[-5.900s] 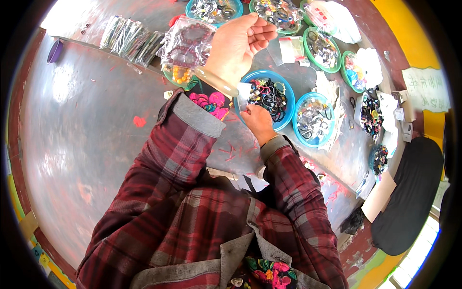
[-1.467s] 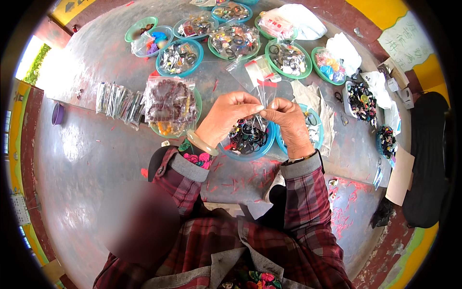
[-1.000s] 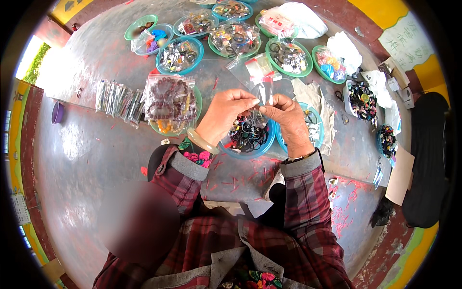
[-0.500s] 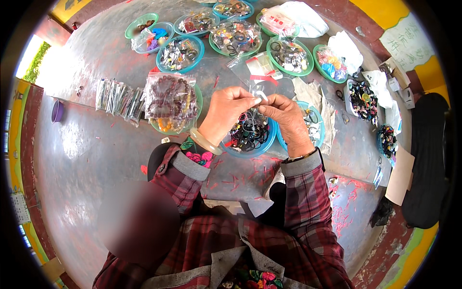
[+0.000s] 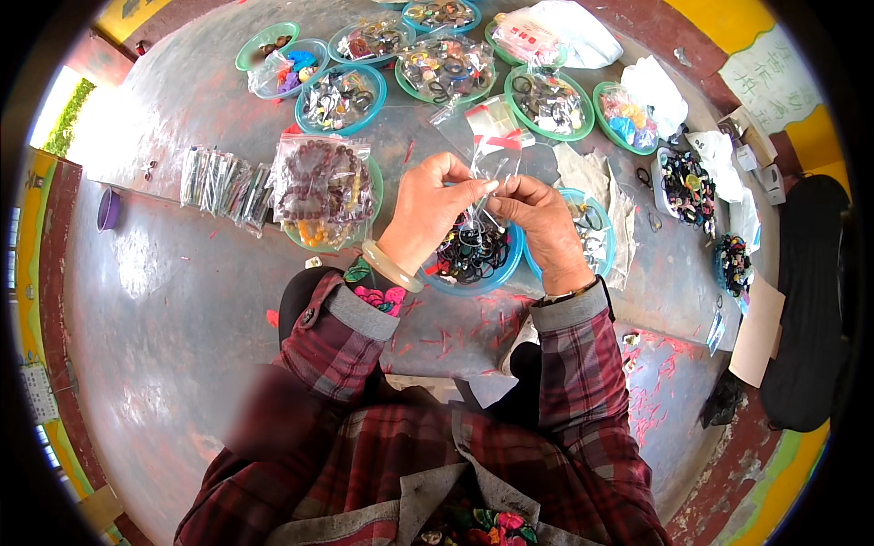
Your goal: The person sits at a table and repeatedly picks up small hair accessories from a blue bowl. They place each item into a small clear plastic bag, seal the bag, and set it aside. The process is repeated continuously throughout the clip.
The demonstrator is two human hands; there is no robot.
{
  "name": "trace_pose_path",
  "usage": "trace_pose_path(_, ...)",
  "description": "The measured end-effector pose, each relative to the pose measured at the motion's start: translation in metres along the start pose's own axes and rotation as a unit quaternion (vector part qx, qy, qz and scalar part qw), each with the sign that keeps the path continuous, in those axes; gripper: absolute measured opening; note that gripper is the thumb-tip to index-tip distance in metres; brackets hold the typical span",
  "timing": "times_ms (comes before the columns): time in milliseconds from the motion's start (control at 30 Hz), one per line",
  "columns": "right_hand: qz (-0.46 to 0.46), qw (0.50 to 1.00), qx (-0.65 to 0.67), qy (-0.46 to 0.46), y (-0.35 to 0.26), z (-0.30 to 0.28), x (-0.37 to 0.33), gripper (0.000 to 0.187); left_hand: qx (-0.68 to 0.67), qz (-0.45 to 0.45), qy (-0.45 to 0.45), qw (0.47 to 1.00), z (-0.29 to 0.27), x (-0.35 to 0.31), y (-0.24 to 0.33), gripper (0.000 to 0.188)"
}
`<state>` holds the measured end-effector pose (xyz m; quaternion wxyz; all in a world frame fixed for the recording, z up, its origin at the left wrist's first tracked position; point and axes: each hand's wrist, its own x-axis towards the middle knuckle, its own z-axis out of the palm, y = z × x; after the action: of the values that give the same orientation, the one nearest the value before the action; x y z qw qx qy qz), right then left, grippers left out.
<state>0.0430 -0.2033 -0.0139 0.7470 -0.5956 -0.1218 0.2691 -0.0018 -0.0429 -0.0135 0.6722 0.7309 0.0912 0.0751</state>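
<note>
Both hands meet above a blue basin heaped with black cords and small trinkets. Thumb and forefinger of my left hand are pinched together, with a pale bangle round that wrist. Close beside it, my right hand pinches too, its fingertips almost touching the left ones. A small clear plastic bag with a red strip rises from between the fingertips and seems gripped by both hands. Its lower edge is hidden by the fingers, and I cannot make out its contents.
To the left lie bagged bead bracelets on a green basin and a row of slim packets. Farther off stand several basins of trinkets, among them a blue one. A white tray and a cardboard sheet are at right.
The clear bag stands more upright and more open to view above the fingertips. Both hands have barely shifted and stay pinched together.
</note>
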Motion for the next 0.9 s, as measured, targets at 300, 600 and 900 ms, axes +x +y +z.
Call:
trace_pose_path(300, 0.028, 1.000, 0.008, 0.001, 0.001, -0.003, 0.000, 0.008, -0.028, 0.010, -0.004, 1.000, 0.000, -0.003, 0.008, 0.017)
trace_pose_path(600, -0.009, 0.992, 0.090, 0.092, -0.003, -0.006, 0.002, 0.008, -0.100, -0.050, -0.122, 0.986, -0.004, 0.001, -0.003, 0.022)
trace_pose_path(900, 0.022, 0.995, 0.055, 0.076, -0.004, -0.007, 0.001, 0.013, -0.099, -0.097, -0.098, 0.986, -0.003, 0.000, 0.001, 0.019)
